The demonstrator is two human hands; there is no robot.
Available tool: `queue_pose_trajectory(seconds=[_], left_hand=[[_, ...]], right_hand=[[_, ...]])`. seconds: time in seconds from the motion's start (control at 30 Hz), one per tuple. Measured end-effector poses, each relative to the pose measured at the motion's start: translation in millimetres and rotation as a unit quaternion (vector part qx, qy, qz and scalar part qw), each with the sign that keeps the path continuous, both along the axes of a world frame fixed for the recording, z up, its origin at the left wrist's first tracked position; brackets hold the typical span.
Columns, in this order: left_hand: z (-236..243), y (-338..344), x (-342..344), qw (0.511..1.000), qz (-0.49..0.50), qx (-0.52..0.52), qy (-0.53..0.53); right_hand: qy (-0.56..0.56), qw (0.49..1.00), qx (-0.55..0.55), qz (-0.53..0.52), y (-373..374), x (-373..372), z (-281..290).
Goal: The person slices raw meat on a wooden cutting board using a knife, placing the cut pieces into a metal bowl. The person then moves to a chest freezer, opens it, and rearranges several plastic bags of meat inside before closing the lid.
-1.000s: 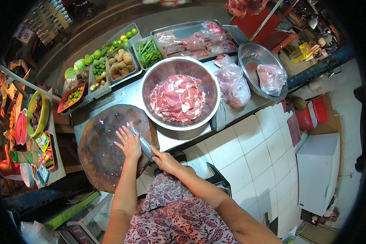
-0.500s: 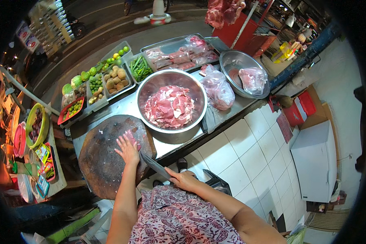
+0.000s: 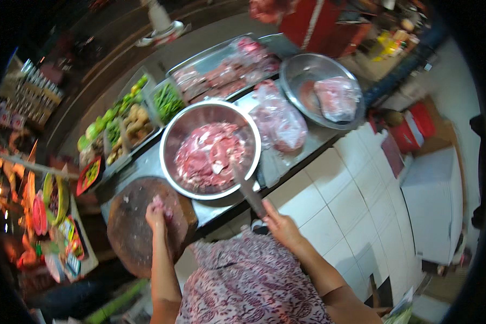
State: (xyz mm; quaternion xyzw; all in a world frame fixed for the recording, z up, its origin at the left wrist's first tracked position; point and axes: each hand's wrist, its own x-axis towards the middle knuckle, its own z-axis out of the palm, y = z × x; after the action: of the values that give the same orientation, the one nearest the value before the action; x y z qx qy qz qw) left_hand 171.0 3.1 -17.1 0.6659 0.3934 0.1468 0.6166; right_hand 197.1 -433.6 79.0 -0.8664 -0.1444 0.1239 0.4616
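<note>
Pink meat (image 3: 163, 204) sits in the curled left hand (image 3: 155, 217) while the right hand (image 3: 282, 227), angled leftward, grips a knife (image 3: 249, 193).

My left forearm (image 3: 163, 264) reaches almost straight ahead of me, and my left hand (image 3: 155, 216), low at its end, is too blurred to read its grasp. My right forearm (image 3: 317, 264) slants inward, my right hand (image 3: 282, 229) closed in a grip, well apart from the left.

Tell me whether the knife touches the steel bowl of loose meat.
Cannot tell: in the head view, the knife overlaps the steel bowl at its near rim, but blur and the downward angle hide any gap.
</note>
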Motion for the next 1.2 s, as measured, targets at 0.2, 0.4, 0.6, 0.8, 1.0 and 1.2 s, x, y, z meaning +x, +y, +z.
queue_pose_trajectory(seconds=[0.2, 0.4, 0.6, 0.8, 1.0, 1.2], left_hand=[[58, -28, 91, 0.98, -0.065, -0.124, -0.142], [46, -80, 174, 0.993, -0.048, 0.107, 0.012], [15, -181, 196, 0.838, -0.283, 0.373, 0.282], [12, -124, 167, 0.882, -0.25, 0.363, 0.169], [-16, 75, 73, 0.9, 0.237, 0.349, 0.109], [-28, 142, 2, 0.943, 0.092, 0.305, 0.095]], right_hand=[[0.121, 0.99, -0.052, -0.048, -52, 61, 7], [0.124, 0.987, -0.102, 0.025, -67, 117, 1], [0.043, 0.998, 0.004, 0.043, -49, 127, -3], [0.025, 0.998, -0.016, 0.056, -32, 101, -11], [0.209, 0.977, -0.021, -0.038, -14, 82, -13], [0.058, 0.997, -0.01, 0.046, 32, 89, 10]])
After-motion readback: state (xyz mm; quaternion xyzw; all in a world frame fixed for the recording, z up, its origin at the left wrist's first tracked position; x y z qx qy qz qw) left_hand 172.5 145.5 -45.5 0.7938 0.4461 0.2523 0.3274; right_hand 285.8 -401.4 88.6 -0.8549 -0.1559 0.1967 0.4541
